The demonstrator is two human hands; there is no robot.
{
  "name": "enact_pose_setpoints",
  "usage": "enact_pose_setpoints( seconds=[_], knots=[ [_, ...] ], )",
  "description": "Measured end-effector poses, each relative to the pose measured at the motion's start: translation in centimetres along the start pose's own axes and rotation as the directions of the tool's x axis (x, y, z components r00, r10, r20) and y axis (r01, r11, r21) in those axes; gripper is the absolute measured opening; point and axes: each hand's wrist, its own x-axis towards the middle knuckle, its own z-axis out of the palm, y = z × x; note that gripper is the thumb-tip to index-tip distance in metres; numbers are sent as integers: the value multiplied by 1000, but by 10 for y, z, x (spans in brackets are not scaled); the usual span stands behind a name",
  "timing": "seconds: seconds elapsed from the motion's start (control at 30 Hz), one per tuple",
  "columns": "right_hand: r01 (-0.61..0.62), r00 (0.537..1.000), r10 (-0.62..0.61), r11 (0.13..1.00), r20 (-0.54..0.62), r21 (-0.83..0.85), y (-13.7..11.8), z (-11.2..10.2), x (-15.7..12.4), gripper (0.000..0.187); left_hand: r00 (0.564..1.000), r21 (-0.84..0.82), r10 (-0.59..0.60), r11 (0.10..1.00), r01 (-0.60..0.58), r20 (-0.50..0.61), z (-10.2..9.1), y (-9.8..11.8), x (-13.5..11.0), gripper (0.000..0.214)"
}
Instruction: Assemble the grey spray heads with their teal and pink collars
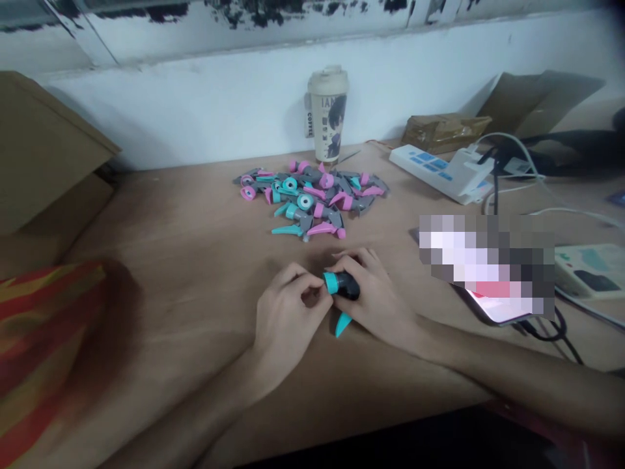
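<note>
My right hand [374,293] is closed around a trigger sprayer head [348,286] with a dark grey body. Its turquoise collar [331,283] points left, and its turquoise trigger [343,324] sticks out below the fingers. My left hand [290,312] is pinched, thumb and fingertips meeting at the collar's open end; whatever small thing they may hold is hidden. Beyond both hands lies a pile of sprayer heads [312,195], grey with pink or turquoise collars and triggers, several with their white-lined collar openings facing me.
A lidded coffee cup [328,117] stands behind the pile by the wall. To the right are a white power strip [434,170] with cables, a lit phone [488,280] and a taped cardboard parcel [442,130]. A cardboard box [43,150] and a red-yellow striped bag [43,345] occupy the left.
</note>
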Motion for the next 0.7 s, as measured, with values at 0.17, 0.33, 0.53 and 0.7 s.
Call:
enact_pose_setpoints(
  seconds=[0.17,0.33,0.53,0.7],
  knots=[
    [-36,999,37,999,-22,22,4,4,2,18,998,56,-20,998,23,-53,-3,-7,4,10],
    [-116,984,145,962,-101,248,17,2,8,29,986,-253,-114,964,80,-125,-15,-34,21,12],
    [-51,997,69,913,-31,404,15,-5,11,32,977,-631,-127,748,206,168,-18,-22,18,17],
    [2,1000,-8,886,11,464,10,-2,6,34,975,-660,-42,729,180,220,-19,-11,10,18]
  ],
)
